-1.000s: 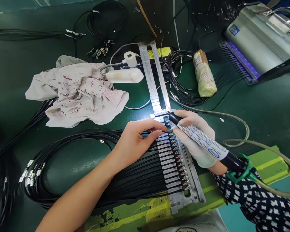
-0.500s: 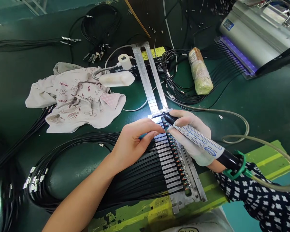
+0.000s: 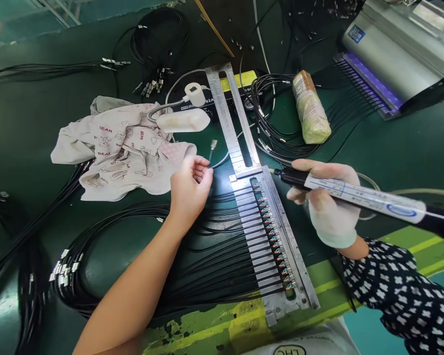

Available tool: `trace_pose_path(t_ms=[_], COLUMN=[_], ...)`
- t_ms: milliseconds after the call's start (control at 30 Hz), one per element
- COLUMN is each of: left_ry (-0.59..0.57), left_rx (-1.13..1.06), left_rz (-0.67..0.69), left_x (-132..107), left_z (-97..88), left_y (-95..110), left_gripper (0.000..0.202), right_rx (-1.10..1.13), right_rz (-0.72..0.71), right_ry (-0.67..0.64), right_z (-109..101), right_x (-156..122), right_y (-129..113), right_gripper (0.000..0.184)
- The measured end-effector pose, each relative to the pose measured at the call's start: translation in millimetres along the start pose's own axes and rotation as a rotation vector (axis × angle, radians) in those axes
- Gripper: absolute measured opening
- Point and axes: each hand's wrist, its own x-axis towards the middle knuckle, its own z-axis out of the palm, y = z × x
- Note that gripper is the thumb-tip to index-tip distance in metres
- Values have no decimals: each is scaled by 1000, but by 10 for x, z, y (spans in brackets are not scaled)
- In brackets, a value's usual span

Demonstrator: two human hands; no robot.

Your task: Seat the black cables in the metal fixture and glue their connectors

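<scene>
Closed in a pinch, my left hand [image 3: 192, 187] holds a thin black cable [image 3: 211, 155] whose small metal-tipped connector [image 3: 213, 144] points upward. It is left of the metal fixture [image 3: 276, 212], above the table. Several cables lie side by side across the fixture, their connector ends [image 3: 272, 231] lined up in its slot. My right hand [image 3: 335, 202], in a white glove, grips a dispensing syringe [image 3: 358, 195] with a black front and a labelled barrel. Its tip is near the fixture's upper right edge, apart from the connectors.
Looped black cables [image 3: 107, 222] lie left of the fixture. A printed cloth [image 3: 122, 148] and a white gooseneck lamp [image 3: 185, 120] sit behind my left hand. A wrapped block [image 3: 311, 108] rests on coiled cables. At the upper right stands a silver machine [image 3: 395, 49] with purple light.
My left hand has moved up and left from the fixture with a cable between its fingers. My right hand has drawn right, taking the syringe away from the connectors and tilting it flatter.
</scene>
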Motion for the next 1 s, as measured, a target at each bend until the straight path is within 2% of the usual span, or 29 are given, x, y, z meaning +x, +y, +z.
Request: trace_pose_path(t_ms=[67,167,233,300,333,367,433,533,633,767,1000], left_ry=[2,-75,-40,12,-7,-69,-273,-551,-692,-738,-702], left_rx=[118,266,306,307,295,274,241,272,333,348,264], left_rz=[-19,-8,40,116,150,177,205,195,170,133,142], left_x=[46,56,23,-43,-87,-136,-239,-365,-416,-408,-407], left_z=[15,13,0,-19,-30,-41,-59,-60,-38,-16,3], left_y=[-148,-236,-182,-51,32,117,271,405,433,414,363], left_gripper=[14,7,10,11,11,10,11,15,19,18,16], right_rx=[124,162,107,-1,-61,-116,-192,-229,-243,-248,-221], right_rz=[58,194,234,219,193,160,84,21,34,53,80], right_ry=[57,-8,-71,-126,-156,-187,-250,-307,-325,-335,-323], right_z=[-47,-144,-212,-264,-282,-293,-299,-290,-283,-280,-271], right_x=[-16,-80,-134,-171,-179,-178,-155,-103,-69,-58,-61], right_y=[42,106,133,140,135,127,105,82,82,97,127], right_gripper=[22,23,23,22,22,23,29,33,33,33,34])
